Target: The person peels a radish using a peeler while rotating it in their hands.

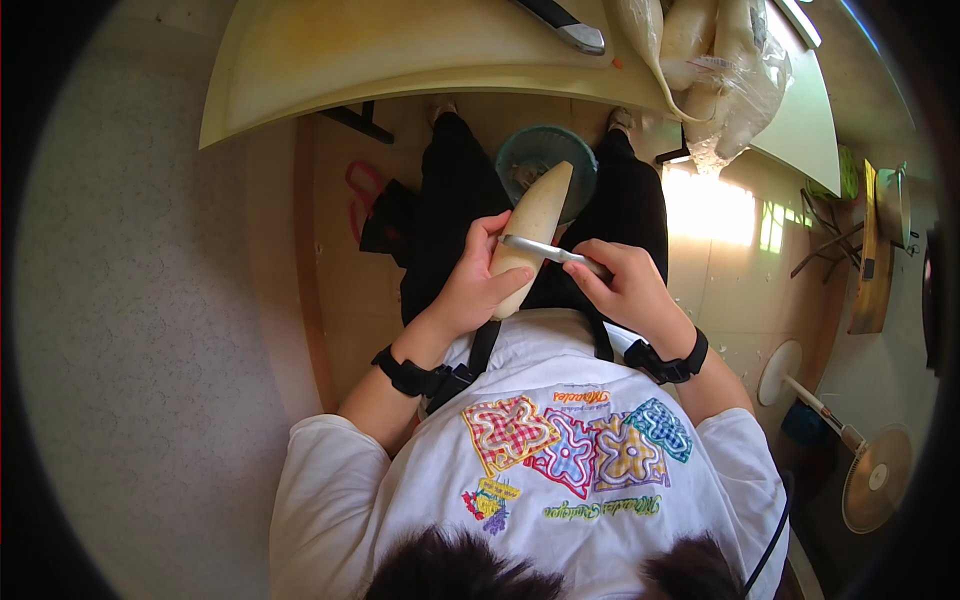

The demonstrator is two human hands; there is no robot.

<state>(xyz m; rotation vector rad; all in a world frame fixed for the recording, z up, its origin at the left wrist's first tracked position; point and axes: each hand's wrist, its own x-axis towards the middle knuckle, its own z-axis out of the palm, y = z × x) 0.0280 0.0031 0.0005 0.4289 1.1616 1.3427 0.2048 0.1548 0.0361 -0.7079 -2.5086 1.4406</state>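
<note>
The left hand (478, 285) grips a pale radish (535, 225), the right hand (625, 285) holds a peeler (545, 250) across it, above a green bowl (580, 165).

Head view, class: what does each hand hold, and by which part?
Left hand grips the white radish around its lower end; right hand holds the peeler by its handle.

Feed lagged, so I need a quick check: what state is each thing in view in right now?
white radish: held upright over the bowl, tip up
left hand: closed around the white radish
right hand: closed on the peeler
peeler: blade lying across the white radish
bowl: on the floor, open
bagged radishes: lying on the table
knife: lying on the table
</note>
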